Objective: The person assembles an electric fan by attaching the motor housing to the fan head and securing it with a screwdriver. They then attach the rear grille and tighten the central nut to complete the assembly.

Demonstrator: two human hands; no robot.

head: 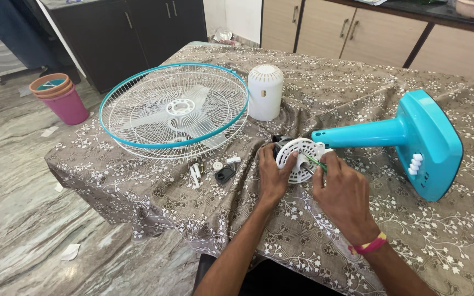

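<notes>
Motor (298, 158) lies on the tablecloth (357, 87) at the near end of the teal stand (407, 137), vented face towards the person; left hand (274, 176) cups its left rim, fingers curled; right hand (342, 194) pinches a green screwdriver (315, 162), tip leftward into the face; cage (174, 109) and screws (195, 174) lie left.

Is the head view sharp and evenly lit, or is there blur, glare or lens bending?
Head view: daylight is soft and even, with faint shadows under the fan guard; left hand, right hand and motor housing are sharp; mild sheen on the floor; the edges bow slightly.
</notes>
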